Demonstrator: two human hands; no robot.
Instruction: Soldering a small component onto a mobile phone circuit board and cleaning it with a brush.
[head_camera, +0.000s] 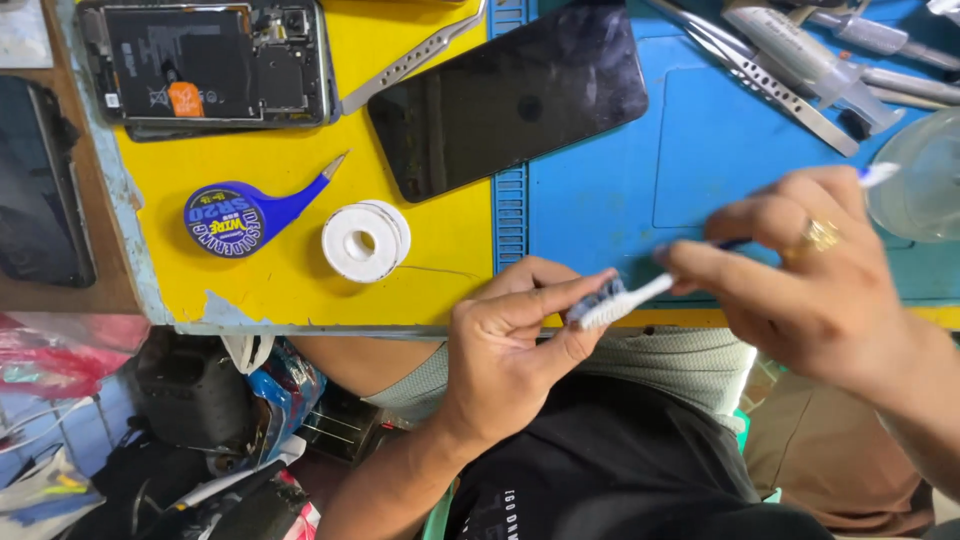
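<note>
Pinching both ends of a white toothbrush (640, 290), I am holding it just over the near table edge (330, 326).

Leftward, an opened phone (205, 65), a blue wick dispenser (240, 215) and a white tape roll (365, 240) are lying on the yellow mat (290, 270). My left hand (510, 350) is closing thumb and fingers on the bristle head, while my right hand (810, 270) is gripping the handle; the brush's long axis is running from lower left up to the right, over the blue mat (620, 170).
</note>
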